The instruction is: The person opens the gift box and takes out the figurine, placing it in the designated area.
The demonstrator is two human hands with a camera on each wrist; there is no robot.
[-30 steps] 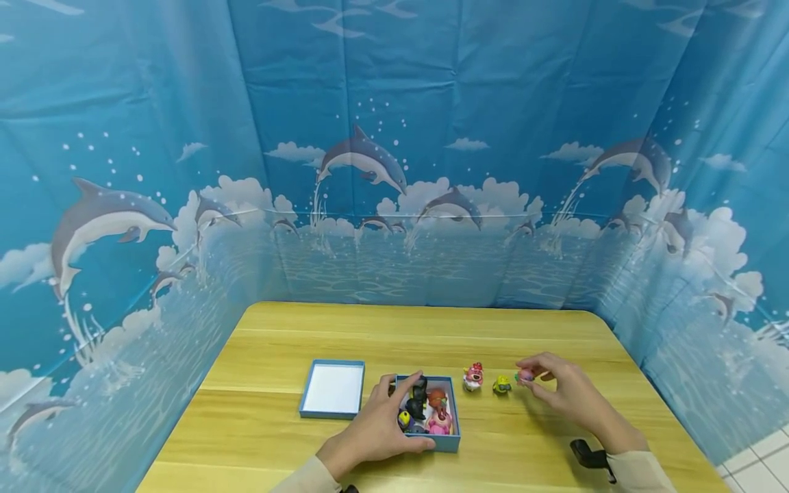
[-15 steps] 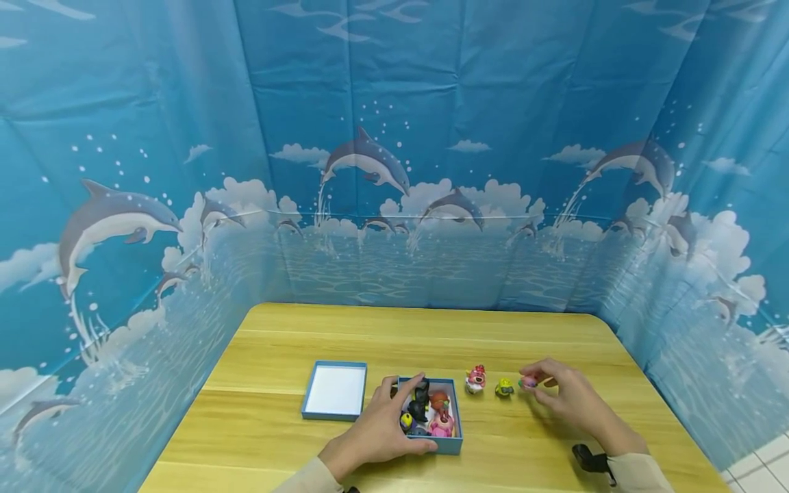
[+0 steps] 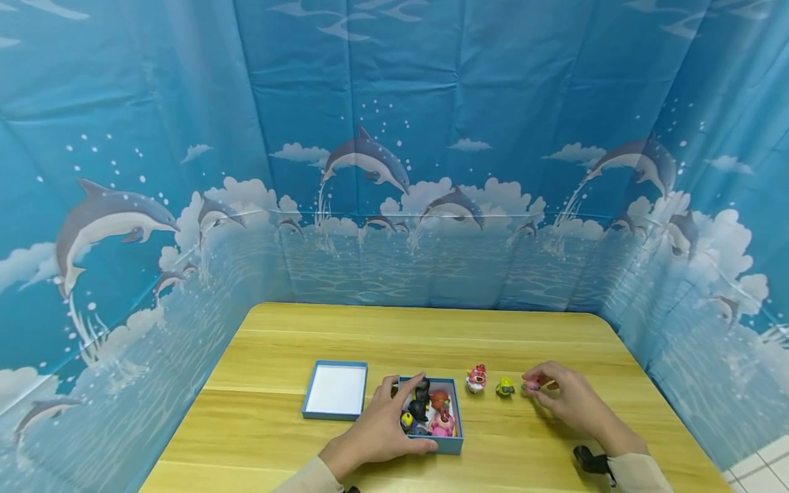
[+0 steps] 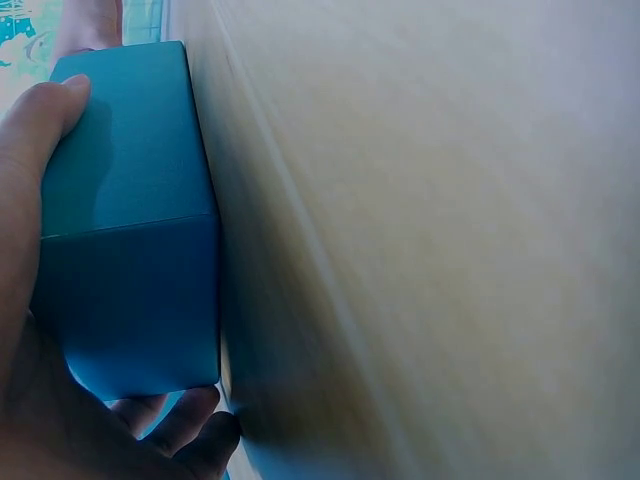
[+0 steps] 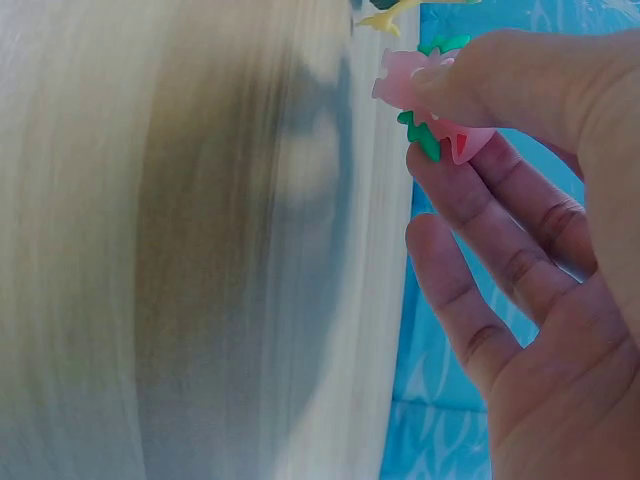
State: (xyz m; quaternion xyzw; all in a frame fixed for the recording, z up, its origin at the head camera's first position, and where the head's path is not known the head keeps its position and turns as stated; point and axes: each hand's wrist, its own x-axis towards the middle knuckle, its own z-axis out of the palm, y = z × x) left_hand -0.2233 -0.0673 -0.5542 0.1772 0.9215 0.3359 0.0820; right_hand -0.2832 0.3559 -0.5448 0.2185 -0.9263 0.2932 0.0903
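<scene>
My left hand (image 3: pixel 382 431) grips a small blue box (image 3: pixel 448 446), thumb on its near wall and fingers round its left and far sides. In the left wrist view the box (image 4: pixel 130 300) sits on the table. Several figurines lie inside it, among them a black one (image 3: pixel 419 404), a reddish-brown one (image 3: pixel 439 398) and a pink one (image 3: pixel 441 426). Between thumb and fingers my right hand (image 3: pixel 567 397) pinches a pink figurine with green leaf-like parts (image 5: pixel 405 80), low over the table; whether it touches the wood I cannot tell. Just left of it stands a yellow figurine (image 3: pixel 505 387).
A red-and-white figurine (image 3: pixel 476 378) stands between the box and the yellow one. Left of the box lies a shallow blue lid (image 3: pixel 335 392), white inside facing up. Behind the wooden table (image 3: pixel 419 335) hangs a blue dolphin-print curtain (image 3: pixel 394 267).
My right hand has lowered the pink figurine slightly, bringing it nearer the table beside the yellow one. The left hand stays on the box.
</scene>
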